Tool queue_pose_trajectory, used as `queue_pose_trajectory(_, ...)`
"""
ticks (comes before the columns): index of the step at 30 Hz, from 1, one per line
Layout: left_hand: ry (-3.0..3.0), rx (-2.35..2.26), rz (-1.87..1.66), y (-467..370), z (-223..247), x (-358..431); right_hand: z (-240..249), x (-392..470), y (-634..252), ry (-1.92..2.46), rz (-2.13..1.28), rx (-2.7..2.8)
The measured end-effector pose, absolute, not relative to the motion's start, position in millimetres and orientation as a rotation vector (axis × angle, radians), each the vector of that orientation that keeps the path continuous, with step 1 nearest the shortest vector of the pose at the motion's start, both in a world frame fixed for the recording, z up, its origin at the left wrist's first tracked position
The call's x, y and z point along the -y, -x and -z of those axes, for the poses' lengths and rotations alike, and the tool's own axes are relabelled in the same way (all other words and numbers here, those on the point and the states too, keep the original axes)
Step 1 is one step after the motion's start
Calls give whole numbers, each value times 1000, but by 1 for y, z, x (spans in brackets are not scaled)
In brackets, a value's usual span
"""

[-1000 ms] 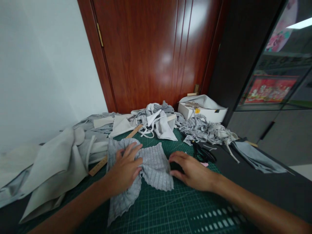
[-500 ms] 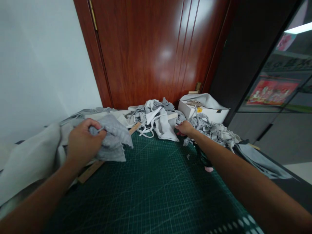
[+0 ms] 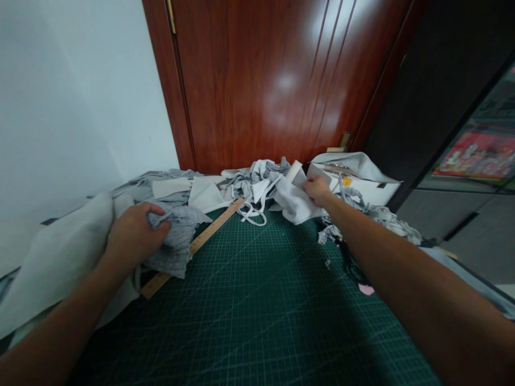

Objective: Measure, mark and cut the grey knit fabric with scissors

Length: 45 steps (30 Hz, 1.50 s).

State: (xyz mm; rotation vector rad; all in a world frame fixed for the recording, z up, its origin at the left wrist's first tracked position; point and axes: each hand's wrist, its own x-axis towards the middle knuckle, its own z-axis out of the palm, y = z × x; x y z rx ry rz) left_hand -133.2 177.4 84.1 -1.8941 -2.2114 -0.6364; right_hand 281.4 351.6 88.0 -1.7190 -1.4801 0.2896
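My left hand is at the left, thumb and forefinger apart, over a grey crinkled cloth with a frayed edge. The cloth lies across a wooden ruler, covering its middle. At the back right, my right hand is closed on the upper edge of a light grey fabric piece. That piece hangs at a slant above the far edge of the green cutting mat. White cord curls beside it. My right hand's fingertips are partly hidden.
Several fabric scraps are heaped against the wooden door. A white box stands at the back right, with scraps before it. Black-handled scissors lie by my right forearm. Folded pale fabric fills the left side.
My left hand has lowered the grey cloth to the left and its fingers have parted. My right hand has taken hold of the light grey fabric piece and shifted it. The view has turned slightly left.
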Motion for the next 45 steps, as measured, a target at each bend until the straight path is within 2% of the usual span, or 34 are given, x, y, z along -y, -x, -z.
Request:
queue_pose_trajectory(7, 1814, 2172, 648, 146, -67, -197, -161, -348, -298, 1383, -137, 1356)
queue_pose_trajectory(13, 1781, 2140, 688, 147, -65, -197, -182, -327, -300, 1067, -417, 1169)
queue_pose_trajectory(19, 1595, 2190, 806, 137, -78, -181, -163, -285, -280, 899, -909, 1133)
queue_pose_trajectory(25, 1658, 2042, 666, 98, -90, -159, -134, -243, -237, 860, -1327, 1095)
queue_pose_trajectory(34, 2509, 1713, 387, 50, -72, -152, -86, -207, -173, 838, -1615, 1050)
queue_pose_trajectory(39, 2718, 1430, 700, 55, -54, -150, -79, -200, -153, 813, -1632, 1046)
queue_pose_trajectory(45, 2443, 1309, 1079, 46, -28, -168, -79, -183, -119, 782, -1607, 1161)
